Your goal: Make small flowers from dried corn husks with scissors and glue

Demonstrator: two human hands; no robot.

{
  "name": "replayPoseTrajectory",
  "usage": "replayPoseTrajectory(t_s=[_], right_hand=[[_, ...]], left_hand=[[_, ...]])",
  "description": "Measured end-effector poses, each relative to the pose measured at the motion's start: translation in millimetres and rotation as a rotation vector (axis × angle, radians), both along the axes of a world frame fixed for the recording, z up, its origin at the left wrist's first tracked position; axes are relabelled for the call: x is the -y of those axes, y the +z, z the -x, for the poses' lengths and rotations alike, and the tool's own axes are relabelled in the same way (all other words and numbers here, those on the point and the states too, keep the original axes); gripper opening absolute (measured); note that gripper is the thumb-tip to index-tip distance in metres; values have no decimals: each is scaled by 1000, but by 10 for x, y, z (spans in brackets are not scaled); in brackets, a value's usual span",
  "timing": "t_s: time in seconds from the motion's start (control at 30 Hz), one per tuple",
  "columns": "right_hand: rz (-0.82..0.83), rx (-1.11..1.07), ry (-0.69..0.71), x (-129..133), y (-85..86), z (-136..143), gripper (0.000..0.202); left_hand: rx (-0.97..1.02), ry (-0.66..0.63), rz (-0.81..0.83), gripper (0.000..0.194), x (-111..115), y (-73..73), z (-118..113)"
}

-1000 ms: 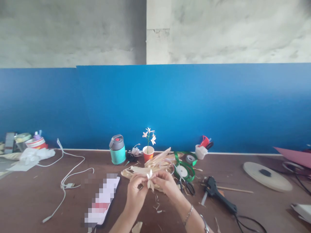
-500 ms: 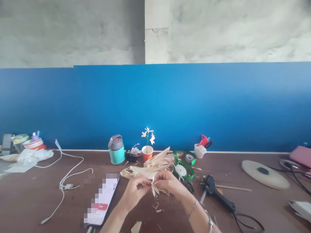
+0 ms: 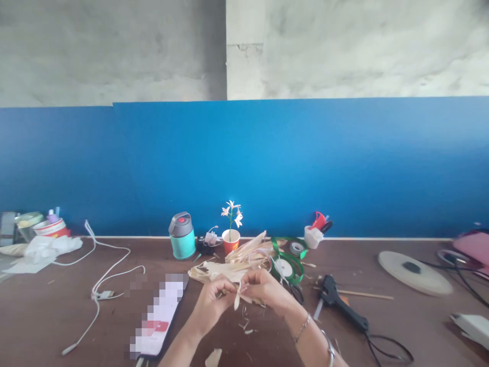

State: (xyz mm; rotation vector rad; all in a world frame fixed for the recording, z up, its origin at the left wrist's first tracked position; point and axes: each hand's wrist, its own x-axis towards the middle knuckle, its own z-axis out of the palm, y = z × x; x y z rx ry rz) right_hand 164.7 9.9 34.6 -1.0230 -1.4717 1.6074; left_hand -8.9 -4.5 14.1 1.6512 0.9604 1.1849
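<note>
Between the fingertips of both hands is a small pale flower (image 3: 237,300) with narrow petals that look like dried corn husk. My left hand (image 3: 214,302) pinches it from the left. My right hand (image 3: 263,289), with bracelets on its wrist, pinches it from the right; the fingertips hide its middle. Just beyond the hands lies a pile of dried husks (image 3: 244,255). A roll of green ribbon (image 3: 294,272) and dark-handled scissors (image 3: 296,294) lie past my right hand. Behind the pile, a red and white paper cup (image 3: 231,244) holds a green stem with several pale flowers (image 3: 232,210).
A phone (image 3: 162,316) lies left of my left forearm, near white cables (image 3: 100,285). A turquoise flask (image 3: 182,242) stands near the blue partition (image 3: 244,163). To the right are a glue gun (image 3: 342,303), a thin stick (image 3: 369,295) and a round pale disc (image 3: 414,275). Husk scraps (image 3: 213,358) lie in front.
The flower has turned between my fingers, and its petals now point differently. Both hands keep nearly the same place, and the whole view has shifted very slightly.
</note>
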Motion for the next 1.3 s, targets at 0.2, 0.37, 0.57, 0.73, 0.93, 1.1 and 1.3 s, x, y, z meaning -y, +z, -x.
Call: replayPoseTrajectory(t_s=[0.2,0.37,0.57,0.73,0.93,1.1,1.3], right_hand=[[-1,-42,13,-19,-62,11,24],[-4,-114,-28,-10,-74,77,29],[101,-190,-125,-9,-66,112,27],[94,-213,-200,-32,-94,109,22],[123,-223,-248,-8,-72,174,20],[160,-191,-187,52,-16,194,24],[144,-172,-141,70,-1,187,21]], left_hand=[[51,-7,-1,31,-8,-48,-13],[148,14,31,30,2,-79,-45],[158,76,90,25,-49,-95,-7],[33,155,-115,15,-67,-82,15],[-50,359,-301,16,-37,-119,-17],[-12,419,-291,17,-51,-151,-19],[48,379,-151,14,-94,-205,-23]])
